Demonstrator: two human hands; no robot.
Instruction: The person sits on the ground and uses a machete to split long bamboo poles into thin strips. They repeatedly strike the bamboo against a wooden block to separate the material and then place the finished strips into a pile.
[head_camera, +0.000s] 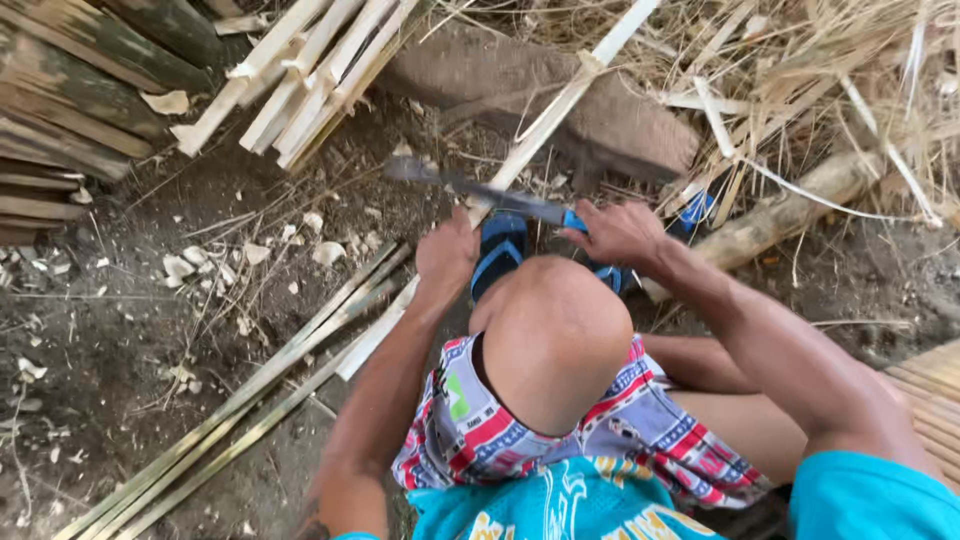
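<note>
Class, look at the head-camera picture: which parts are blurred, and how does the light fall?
Head view: the blade is smeared by motion blur; the left hand and right hand are slightly soft; the bamboo strips look sharper; light is even and soft, with no glare or hard shadows.
</note>
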